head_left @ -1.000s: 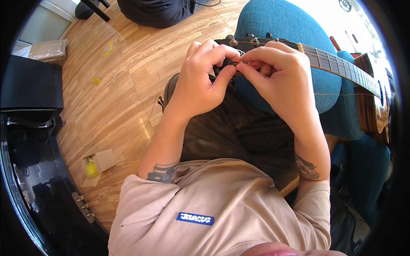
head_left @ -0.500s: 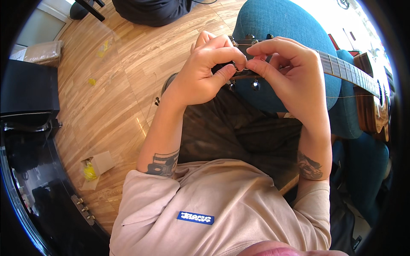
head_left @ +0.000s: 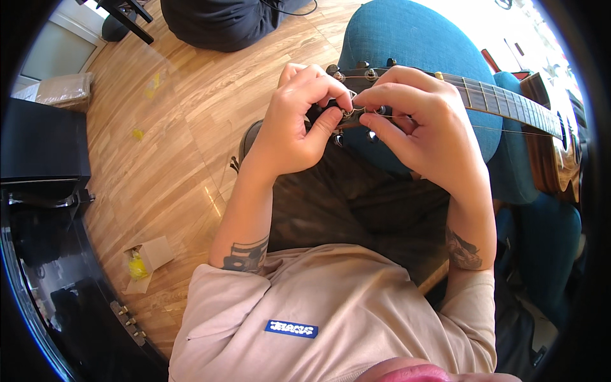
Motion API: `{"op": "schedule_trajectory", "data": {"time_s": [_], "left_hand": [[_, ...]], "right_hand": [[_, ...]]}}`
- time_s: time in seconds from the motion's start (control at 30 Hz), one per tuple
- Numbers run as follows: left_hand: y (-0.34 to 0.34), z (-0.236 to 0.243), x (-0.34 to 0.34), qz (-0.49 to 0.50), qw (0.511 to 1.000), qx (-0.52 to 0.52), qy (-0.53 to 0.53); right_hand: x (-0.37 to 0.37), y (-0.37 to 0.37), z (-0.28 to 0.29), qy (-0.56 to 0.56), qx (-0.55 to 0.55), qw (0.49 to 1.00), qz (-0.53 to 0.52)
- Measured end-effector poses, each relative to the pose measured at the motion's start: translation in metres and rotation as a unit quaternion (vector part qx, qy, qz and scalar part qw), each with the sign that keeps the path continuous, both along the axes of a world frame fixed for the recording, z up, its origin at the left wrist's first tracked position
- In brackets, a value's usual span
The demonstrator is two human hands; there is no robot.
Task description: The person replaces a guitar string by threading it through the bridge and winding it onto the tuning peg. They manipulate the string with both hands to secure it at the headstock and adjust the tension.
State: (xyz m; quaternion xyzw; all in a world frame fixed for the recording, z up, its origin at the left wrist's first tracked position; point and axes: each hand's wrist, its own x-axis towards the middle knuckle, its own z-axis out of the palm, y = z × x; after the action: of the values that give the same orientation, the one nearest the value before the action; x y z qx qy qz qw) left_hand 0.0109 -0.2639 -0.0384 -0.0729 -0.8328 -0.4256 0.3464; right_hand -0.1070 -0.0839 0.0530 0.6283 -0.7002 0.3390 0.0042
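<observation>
An acoustic guitar lies with its headstock (head_left: 358,83) in front of me and its neck (head_left: 503,102) running right to the wooden body (head_left: 548,159). My left hand (head_left: 302,121) is closed at the headstock, thumb and forefinger pinching a thin guitar string beside a tuning post. Curled over the near side of the headstock, my right hand (head_left: 426,124) has its forefinger and thumb around the same string, their tips a little apart. A slack length of string (head_left: 519,132) shows beyond my right hand. Tuning pegs (head_left: 372,136) stick out along both edges; my fingers hide part of the headstock.
A blue upholstered seat (head_left: 414,32) is under the guitar neck. On the wooden floor to the left sits an open small box (head_left: 153,253) with yellow stuff inside. Glossy black furniture (head_left: 44,140) lines the left side, with a wrapped package (head_left: 67,89) behind it.
Both hands and the headstock have shifted slightly left and down in view. My right thumb and forefinger tips have moved a little apart, and more of the headstock shows.
</observation>
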Motion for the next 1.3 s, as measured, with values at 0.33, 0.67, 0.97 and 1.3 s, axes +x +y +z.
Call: {"op": "schedule_trajectory", "data": {"time_s": [0.33, 0.67, 0.97, 1.3], "left_hand": [[0.025, 0.002, 0.016, 0.127, 0.99, 0.042, 0.048], [0.034, 0.004, 0.019, 0.142, 0.989, 0.005, 0.047], [0.049, -0.013, 0.017, 0.188, 0.974, 0.077, 0.097], [0.052, -0.007, 0.017, 0.187, 0.976, -0.025, 0.108]], "right_hand": [[0.01, 0.013, -0.01, 0.021, -0.038, 0.999, -0.017], [0.016, 0.009, -0.011, -0.049, -0.032, 0.997, -0.043], [0.017, 0.008, -0.007, -0.129, 0.016, 0.989, -0.064], [0.022, 0.022, -0.013, -0.109, -0.009, 0.991, -0.079]]}}
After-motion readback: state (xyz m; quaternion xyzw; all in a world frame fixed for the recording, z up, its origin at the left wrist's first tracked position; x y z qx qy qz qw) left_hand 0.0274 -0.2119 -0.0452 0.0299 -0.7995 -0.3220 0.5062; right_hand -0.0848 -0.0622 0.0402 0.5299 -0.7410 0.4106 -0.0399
